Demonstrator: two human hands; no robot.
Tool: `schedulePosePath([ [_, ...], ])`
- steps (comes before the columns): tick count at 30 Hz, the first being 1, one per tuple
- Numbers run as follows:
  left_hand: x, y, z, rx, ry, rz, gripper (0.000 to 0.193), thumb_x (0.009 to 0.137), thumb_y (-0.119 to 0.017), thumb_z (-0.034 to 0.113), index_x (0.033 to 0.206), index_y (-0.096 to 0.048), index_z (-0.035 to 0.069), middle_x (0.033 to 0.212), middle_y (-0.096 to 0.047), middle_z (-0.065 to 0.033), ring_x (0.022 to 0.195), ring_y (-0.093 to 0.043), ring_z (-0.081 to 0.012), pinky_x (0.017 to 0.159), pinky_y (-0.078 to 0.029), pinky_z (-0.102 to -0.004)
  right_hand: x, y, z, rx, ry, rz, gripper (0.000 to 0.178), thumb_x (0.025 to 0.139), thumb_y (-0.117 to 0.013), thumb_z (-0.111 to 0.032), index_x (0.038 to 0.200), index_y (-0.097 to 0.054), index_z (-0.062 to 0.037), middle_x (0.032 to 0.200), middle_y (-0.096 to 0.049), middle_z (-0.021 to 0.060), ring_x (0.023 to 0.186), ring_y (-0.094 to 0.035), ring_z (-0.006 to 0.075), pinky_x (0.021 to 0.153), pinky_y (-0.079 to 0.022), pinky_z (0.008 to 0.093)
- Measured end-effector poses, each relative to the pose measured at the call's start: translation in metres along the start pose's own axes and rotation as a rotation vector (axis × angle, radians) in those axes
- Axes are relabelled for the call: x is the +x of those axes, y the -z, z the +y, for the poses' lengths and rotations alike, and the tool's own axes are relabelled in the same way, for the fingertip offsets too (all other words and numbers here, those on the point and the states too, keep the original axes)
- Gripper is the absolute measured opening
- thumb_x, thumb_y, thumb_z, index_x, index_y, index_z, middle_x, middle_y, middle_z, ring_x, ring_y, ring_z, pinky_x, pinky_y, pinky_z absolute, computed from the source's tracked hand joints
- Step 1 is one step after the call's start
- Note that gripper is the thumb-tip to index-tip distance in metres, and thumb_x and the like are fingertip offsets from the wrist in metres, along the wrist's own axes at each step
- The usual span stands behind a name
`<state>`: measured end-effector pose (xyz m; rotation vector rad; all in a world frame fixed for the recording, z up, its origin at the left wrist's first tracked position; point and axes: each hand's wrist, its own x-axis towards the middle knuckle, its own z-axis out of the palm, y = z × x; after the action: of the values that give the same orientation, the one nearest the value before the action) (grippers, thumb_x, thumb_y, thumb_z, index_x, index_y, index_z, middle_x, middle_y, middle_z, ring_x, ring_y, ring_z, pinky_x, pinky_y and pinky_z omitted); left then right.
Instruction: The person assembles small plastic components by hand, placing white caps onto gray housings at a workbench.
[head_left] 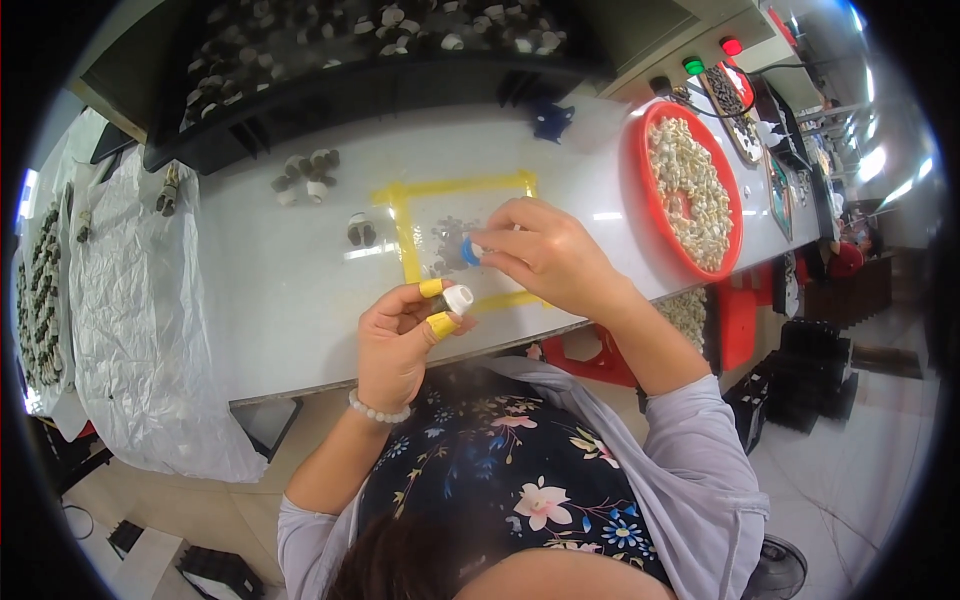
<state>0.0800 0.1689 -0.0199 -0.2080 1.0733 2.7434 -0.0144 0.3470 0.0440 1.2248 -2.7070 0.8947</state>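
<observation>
In my left hand (390, 338), with yellow wraps on the thumb and one finger, is a small white-ended part (458, 299), its tip pointing right. The fingers hide most of its body. My right hand (555, 255) pinches a small blue-ended piece (470, 251) just above the table; its kind is unclear. Beneath that hand, small grey bits (447, 238) lie scattered inside a rectangle of yellow tape (403, 240). A dark-and-white part (361, 230) sits left of the tape, and a cluster of similar parts (305, 172) lies farther back.
To the right stands a red basin (737, 230) full of pale small parts. A black tray (400, 80) of dark-and-white parts spans the back, near a dark blue object (552, 122). Crinkled plastic sheeting (150, 330) covers the left end. A red stool (590, 365) is under the table's front edge.
</observation>
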Motion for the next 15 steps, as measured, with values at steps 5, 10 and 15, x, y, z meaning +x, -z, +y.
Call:
schedulePosePath([
  [5,0.001,-0.001,0.002,0.016,0.016,-0.002,0.029,0.079,-0.061,-0.004,0.107,-0.054,-0.003,0.1,-0.062,-0.0127,0.083,-0.064,-0.0243,0.073,-0.053,-0.0324,-0.001,0.0,0.002,0.006,-0.019,-0.032,0.019,0.07,-0.068,-0.006,0.09,-0.066,-0.004,0.081,-0.059,0.0082,0.071,-0.057,0.0239,0.062,-0.047,0.0319],
  [10,0.002,-0.001,0.0,0.002,0.006,0.007,0.028,0.079,-0.061,-0.004,0.106,-0.054,-0.003,0.098,-0.063,-0.0135,0.082,-0.064,-0.0252,0.073,-0.053,-0.0325,0.0,0.007,-0.006,0.143,-0.145,0.009,0.021,0.07,-0.069,-0.004,0.091,-0.067,-0.0032,0.081,-0.059,0.0082,0.073,-0.058,0.0212,0.063,-0.046,0.0288],
  [15,0.001,-0.001,0.002,-0.007,0.013,0.002,0.026,0.08,-0.061,-0.004,0.105,-0.054,-0.003,0.096,-0.063,-0.0147,0.081,-0.065,-0.0254,0.072,-0.053,-0.0325,-0.005,0.013,-0.016,0.521,-0.253,-0.013,0.025,0.068,-0.071,-0.001,0.093,-0.068,-0.0032,0.085,-0.062,0.007,0.079,-0.059,0.0166,0.068,-0.046,0.0259],
])
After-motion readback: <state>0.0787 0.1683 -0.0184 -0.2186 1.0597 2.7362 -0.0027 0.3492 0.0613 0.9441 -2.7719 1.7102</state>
